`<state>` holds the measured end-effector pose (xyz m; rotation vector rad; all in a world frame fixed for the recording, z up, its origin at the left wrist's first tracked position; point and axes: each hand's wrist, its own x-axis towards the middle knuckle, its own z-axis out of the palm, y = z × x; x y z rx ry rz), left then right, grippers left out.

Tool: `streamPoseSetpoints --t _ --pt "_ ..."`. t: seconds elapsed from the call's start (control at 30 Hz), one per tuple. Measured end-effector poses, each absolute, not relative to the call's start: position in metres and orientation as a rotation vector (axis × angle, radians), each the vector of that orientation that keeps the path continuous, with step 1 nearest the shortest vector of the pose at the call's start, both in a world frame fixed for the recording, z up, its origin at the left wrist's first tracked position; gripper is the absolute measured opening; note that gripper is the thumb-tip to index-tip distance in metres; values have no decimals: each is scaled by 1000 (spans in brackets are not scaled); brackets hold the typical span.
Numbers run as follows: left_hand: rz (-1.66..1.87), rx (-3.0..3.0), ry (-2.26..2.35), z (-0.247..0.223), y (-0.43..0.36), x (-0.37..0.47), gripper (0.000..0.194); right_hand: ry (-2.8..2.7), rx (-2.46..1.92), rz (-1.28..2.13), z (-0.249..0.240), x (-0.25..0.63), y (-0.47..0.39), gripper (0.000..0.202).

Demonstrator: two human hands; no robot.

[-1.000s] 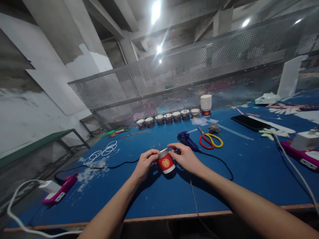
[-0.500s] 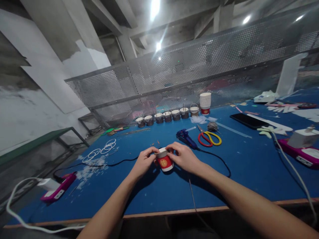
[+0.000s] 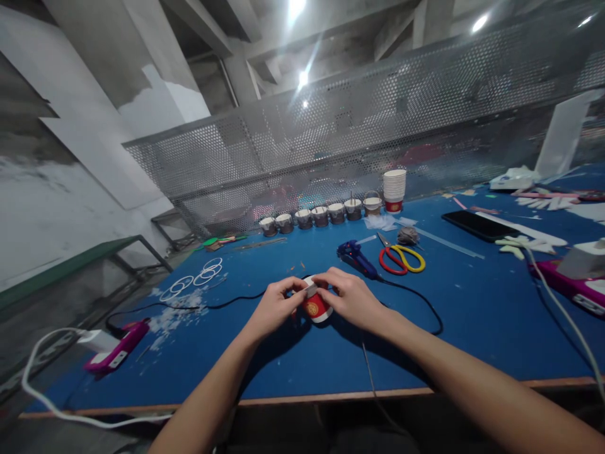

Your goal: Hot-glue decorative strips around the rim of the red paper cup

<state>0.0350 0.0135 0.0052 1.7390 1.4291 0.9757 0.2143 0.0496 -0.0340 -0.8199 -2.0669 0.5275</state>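
A red paper cup (image 3: 316, 308) with a gold emblem and a grey band round its upper part is held between my hands just over the blue table. On its left side, my left hand (image 3: 278, 304) pinches the band near the rim. My right hand (image 3: 347, 295) grips the right side, thumb and fingers bent at the rim. A grey cord (image 3: 368, 369) hangs down over the table's front edge below my right hand. Beyond the hands lie a blue hot glue gun (image 3: 357, 258) and scissors (image 3: 401, 259) with one red and one yellow handle.
Several grey-wrapped cups (image 3: 319, 216) stand in a row at the back, beside a stack of paper cups (image 3: 394, 189). A grey yarn ball (image 3: 408, 236) lies behind the scissors. White rings (image 3: 208, 272) are on the left, a phone (image 3: 478, 226) on the right. Power strips (image 3: 118, 347) sit at both sides.
Both hands have drawn a little closer together at the cup's rim, and the fingers cover more of it. The view has shifted slightly. The cup stays held.
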Motion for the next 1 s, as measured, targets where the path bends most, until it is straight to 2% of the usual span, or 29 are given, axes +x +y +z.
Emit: streamPoseSetpoints --t 0.3,1.0 --pt "1022 1649 1377 5 13 38 11 -1998 -799 513 -33 216 49 19" --pt "994 1676 1322 1 8 44 4 -1942 -706 412 -31 218 44 11"
